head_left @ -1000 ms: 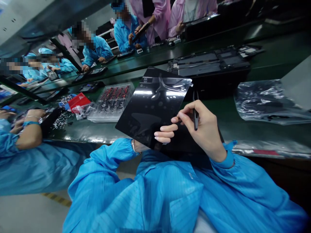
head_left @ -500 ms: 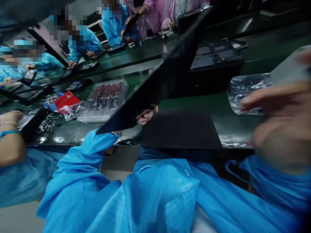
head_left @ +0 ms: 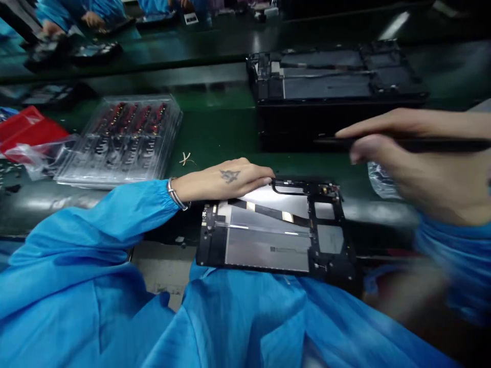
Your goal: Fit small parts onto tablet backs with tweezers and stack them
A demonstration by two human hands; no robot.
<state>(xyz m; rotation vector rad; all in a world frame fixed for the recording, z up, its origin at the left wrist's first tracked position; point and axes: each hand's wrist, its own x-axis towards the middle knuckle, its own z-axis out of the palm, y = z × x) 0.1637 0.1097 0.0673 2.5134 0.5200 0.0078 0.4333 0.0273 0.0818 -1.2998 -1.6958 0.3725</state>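
An opened tablet (head_left: 268,240) lies at the front edge of the bench, inner side up, with its black frame, silver back plate and flat ribbon cables showing. My left hand (head_left: 233,179) grips its far edge near the middle, with the fingertips partly hidden. To the right of the tablet and above the bench, my right hand (head_left: 406,158) pinches a thin black pen-like tool (head_left: 441,145). The tool's narrow end points left. This hand is blurred, and the tool's exact kind is unclear.
Behind the tablet rises a stack of similar tablets (head_left: 326,97). On the left stand a clear plastic tray (head_left: 126,138) of small parts and a red bag (head_left: 30,130). A crumpled clear plastic bag (head_left: 379,181) lies beneath my right hand. Co-workers' hands (head_left: 92,20) work across the bench.
The dark panel held tilted in my left hand now lies low as the tablet, inner side up. My right hand has moved left and now shows a black pen-like tool. The view has turned.
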